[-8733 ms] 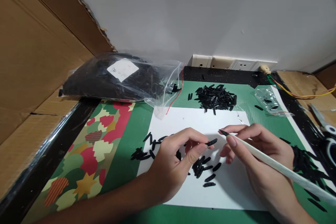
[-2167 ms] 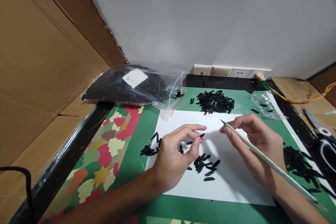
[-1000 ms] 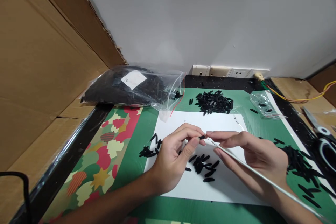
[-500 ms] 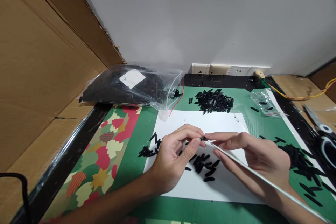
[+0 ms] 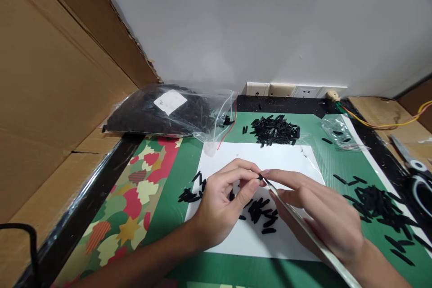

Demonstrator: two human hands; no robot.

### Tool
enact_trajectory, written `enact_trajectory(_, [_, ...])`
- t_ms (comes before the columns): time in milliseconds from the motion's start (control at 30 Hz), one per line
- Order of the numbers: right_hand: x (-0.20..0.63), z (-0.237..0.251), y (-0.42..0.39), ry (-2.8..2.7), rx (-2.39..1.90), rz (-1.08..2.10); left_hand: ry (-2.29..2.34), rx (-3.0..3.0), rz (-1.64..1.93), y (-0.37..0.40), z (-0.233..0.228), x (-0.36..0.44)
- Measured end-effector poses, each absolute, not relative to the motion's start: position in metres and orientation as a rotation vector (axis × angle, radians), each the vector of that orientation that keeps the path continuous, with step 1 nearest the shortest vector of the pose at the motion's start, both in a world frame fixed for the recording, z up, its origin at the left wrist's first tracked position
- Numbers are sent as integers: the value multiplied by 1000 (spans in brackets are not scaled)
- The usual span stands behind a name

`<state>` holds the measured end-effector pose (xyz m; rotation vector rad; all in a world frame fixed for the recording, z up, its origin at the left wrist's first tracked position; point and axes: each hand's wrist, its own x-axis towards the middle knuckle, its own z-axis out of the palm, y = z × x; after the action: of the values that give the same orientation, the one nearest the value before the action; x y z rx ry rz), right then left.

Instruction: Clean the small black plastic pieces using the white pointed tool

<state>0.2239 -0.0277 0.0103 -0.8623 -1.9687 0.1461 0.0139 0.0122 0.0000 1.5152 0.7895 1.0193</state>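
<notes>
My left hand (image 5: pixel 224 202) pinches a small black piece (image 5: pixel 260 177) between thumb and fingers, just above the white sheet (image 5: pixel 232 245). My right hand (image 5: pixel 327 218) is closed around a long, thin, pale rod-like tool (image 5: pixel 305 227), whose narrow tip meets the black piece. The right fingertips come up close against the left ones. Below the hands, several slim black pieces (image 5: pixel 258 210) lie loose on the paper. Much of the held piece is hidden by my fingers.
A heap of black pieces (image 5: pixel 275 129) lies behind the sheet, another (image 5: pixel 378 202) to the right. A zip bag (image 5: pixel 141 112) full of dark material stands back left. Scissors (image 5: pixel 418 166), a small clear bag (image 5: pixel 344 132), wall sockets (image 5: pixel 283 90) and cardboard (image 5: pixel 67 72) surround the work surface.
My right hand has shifted slightly left, and the pale tool has swung to a steeper angle. More of the right-hand heap shows. My left hand keeps its pinch in nearly the same place.
</notes>
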Motion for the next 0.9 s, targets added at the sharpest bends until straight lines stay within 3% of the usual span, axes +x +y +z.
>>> enact_trajectory(600, [199,9,-36,-2079,-1033,-272,737,1208,885,17,-2,13])
enact_trajectory(900, [221,2,-28,-1836,-1178,-107,778,1366,907,11,7,11])
